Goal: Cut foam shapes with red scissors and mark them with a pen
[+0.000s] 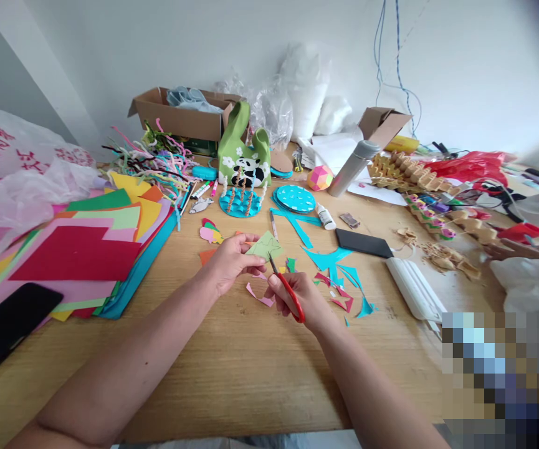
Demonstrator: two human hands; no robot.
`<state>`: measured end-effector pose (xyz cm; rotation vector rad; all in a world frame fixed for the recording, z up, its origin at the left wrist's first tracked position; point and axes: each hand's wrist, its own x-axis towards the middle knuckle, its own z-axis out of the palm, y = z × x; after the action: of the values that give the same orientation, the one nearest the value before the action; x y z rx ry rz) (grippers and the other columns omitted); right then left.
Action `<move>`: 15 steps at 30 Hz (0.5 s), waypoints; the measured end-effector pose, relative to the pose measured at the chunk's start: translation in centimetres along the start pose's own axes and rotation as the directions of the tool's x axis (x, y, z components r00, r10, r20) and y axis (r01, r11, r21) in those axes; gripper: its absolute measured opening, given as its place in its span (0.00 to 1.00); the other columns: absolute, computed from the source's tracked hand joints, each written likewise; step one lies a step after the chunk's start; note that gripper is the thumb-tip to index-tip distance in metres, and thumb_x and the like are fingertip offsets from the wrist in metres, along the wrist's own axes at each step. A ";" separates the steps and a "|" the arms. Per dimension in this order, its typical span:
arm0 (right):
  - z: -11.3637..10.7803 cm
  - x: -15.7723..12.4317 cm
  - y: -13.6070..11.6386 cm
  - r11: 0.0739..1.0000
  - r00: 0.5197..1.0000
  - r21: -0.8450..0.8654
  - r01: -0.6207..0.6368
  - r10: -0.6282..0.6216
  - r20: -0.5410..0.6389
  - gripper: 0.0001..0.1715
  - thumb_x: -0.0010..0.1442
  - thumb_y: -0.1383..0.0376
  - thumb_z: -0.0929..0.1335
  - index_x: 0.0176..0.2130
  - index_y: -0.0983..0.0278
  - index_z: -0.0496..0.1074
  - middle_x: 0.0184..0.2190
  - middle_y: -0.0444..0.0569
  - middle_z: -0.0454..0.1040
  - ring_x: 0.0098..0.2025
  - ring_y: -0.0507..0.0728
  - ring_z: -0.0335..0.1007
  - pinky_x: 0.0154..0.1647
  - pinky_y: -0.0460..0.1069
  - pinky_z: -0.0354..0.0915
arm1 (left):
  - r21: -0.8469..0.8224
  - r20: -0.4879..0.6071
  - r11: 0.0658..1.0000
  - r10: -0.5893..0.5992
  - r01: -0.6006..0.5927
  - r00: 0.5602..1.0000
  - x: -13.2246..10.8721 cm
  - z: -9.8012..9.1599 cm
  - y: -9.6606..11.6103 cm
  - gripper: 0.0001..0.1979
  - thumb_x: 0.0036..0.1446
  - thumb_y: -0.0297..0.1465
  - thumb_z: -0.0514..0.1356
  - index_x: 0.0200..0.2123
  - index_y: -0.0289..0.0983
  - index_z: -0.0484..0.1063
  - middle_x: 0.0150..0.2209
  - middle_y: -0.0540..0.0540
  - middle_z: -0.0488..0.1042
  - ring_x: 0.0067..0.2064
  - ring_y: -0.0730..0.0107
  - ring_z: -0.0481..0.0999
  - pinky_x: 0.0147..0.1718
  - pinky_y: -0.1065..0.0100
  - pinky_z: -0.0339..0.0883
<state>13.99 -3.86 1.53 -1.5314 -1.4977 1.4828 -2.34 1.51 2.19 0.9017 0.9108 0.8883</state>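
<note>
My left hand (232, 263) pinches a small piece of light green felt or paper (265, 244) that has a shape drawn on it in dark lines. In my right hand (303, 298) is a pair of red-handled scissors (293, 298), its blades at the lower edge of the green piece. Whether the blades are cutting into it I cannot tell. Under and around my hands lie scraps: pink strips (260, 295), dark red bits (343, 299) and blue offcuts (331, 259). Several small cut shapes in pink, yellow and green (209, 232) rest just beyond my left hand.
Stacked coloured sheets (77, 252) and a black phone (12, 330) lie left. Behind stand a green panda bag (245, 153), blue discs (296, 198) and a grey bottle (354, 167). A black slab (363, 242) and white power strip (414, 288) lie right. Another person's hand (526, 249) shows far right.
</note>
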 end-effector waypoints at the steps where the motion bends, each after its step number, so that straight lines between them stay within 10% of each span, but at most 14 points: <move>1: 0.0 0.0 0.0 1.000 1.000 -0.004 0.001 -0.001 0.001 0.31 0.51 0.43 0.69 0.24 0.69 0.74 0.12 0.43 0.65 0.13 0.47 0.58 0.14 0.42 0.52 | 0.008 -0.004 1.000 -0.005 0.005 1.000 0.0 0.0 0.0 0.22 0.43 0.18 0.62 0.44 0.31 0.66 0.28 0.48 0.75 0.25 0.72 0.75 0.27 0.70 0.69; 15: 0.0 -0.1 -0.2 0.999 1.000 -0.051 -0.006 0.007 0.021 0.33 0.51 0.41 0.67 0.26 0.69 0.75 0.15 0.45 0.67 0.16 0.48 0.61 0.14 0.41 0.52 | 0.001 -0.120 0.998 0.055 -0.055 0.991 0.1 -0.1 0.4 0.19 0.41 0.21 0.64 0.41 0.32 0.71 0.28 0.49 0.74 0.25 0.76 0.72 0.22 0.73 0.64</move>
<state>13.95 -3.91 1.75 -1.5562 -1.5550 1.4791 -2.46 1.74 2.52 0.8826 0.9914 0.9992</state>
